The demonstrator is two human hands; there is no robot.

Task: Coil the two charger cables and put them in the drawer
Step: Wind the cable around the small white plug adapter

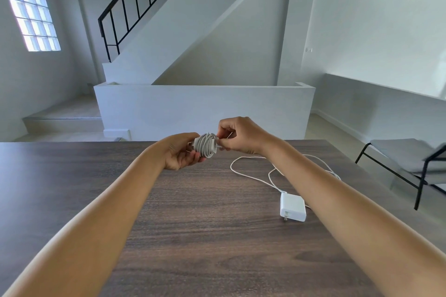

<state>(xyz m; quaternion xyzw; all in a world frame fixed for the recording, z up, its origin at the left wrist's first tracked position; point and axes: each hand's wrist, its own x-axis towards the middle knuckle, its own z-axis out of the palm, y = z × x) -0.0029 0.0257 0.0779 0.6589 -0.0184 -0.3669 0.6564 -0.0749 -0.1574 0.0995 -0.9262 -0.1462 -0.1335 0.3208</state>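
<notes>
A white charger with its cable wound tightly around it [205, 145] is held above the far part of the dark wooden table [193, 224]. My left hand [179, 152] cups it from the left. My right hand [237, 136] pinches the cable's loose end at the bundle's right side. A second white charger brick [292, 207] lies flat on the table to the right, its prongs pointing toward me. Its thin white cable [251, 176] sprawls in loose loops behind it, partly hidden under my right forearm. No drawer is in view.
A grey chair with a black frame [410, 164] stands off the table's right side. Beyond the table's far edge are a low white wall [205, 108] and a staircase with a black railing [135, 5].
</notes>
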